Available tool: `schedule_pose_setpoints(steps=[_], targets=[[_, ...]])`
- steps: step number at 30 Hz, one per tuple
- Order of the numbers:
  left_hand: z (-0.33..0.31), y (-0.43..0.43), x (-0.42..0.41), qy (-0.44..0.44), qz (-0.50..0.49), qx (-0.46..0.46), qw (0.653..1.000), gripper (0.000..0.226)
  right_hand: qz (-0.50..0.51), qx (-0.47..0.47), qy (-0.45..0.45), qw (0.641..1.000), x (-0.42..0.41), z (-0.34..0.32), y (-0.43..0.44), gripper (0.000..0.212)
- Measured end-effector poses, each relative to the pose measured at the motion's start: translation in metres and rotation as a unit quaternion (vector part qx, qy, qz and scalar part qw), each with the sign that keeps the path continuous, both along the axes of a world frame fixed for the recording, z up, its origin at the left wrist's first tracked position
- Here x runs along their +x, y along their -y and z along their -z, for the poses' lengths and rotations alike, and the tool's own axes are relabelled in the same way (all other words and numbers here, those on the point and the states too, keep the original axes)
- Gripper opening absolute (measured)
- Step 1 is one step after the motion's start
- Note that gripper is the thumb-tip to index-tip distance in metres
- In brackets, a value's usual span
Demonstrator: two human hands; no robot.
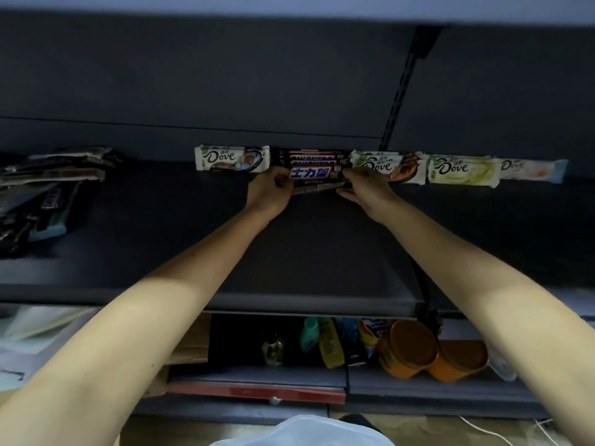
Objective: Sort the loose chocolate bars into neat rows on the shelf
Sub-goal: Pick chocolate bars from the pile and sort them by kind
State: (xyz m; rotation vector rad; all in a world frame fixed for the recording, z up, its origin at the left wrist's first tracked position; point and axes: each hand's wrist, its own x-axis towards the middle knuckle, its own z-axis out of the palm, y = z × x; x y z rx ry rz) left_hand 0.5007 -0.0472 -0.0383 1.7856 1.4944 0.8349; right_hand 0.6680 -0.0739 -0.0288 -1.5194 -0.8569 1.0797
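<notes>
Left hand pinches the left end of a dark Snickers bar, fingers curled round the wrapper. The right hand grips the other end the same way. Between them the bar hangs just in front of the stacked Snickers bars, near the back edge of the shelf, about midway along it.

Its long axis runs left to right, almost parallel to that back edge, with the right end a shade further back than the left. It looks turned partly on edge, and I cannot read its label.

Trouble, as I judge it, would come from pushing too hard. Far left, the loose pile of bars is well out of reach of any knock. The first Dove bar stands on its long edge, touching the stack, and a shove on the left end could tip it. The stack itself may slide or spill if the new bar goes in skewed. The Dove bar just right of it sits under the right hand's knuckles and could be dragged forward. Beyond it, the green Dove bar and the pale Dove bar would follow if the row shifts.
</notes>
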Motion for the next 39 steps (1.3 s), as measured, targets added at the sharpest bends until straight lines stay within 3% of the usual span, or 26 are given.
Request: schedule_pose_setpoints(steps=[5, 9, 16, 39], targets=[[0.002, -0.007, -0.011, -0.073, 0.065, -0.007, 0.995, 0.034, 0.006, -0.01, -0.042, 0.999, 0.002, -0.001, -0.006, 0.012], [0.001, -0.013, -0.018, -0.072, 0.052, 0.024, 0.996, 0.037, 0.004, 0.003, -0.094, 0.996, 0.004, -0.005, -0.008, 0.022], [0.005, -0.017, -0.009, -0.037, -0.01, 0.053, 0.998, 0.031, 0.014, -0.009, -0.044, 0.999, 0.003, 0.004, -0.008, 0.022], [0.007, -0.037, -0.006, 0.008, 0.006, -0.02, 1.0, 0.036, 0.017, -0.006, 0.028, 0.999, 0.003, 0.017, -0.012, 0.011]])
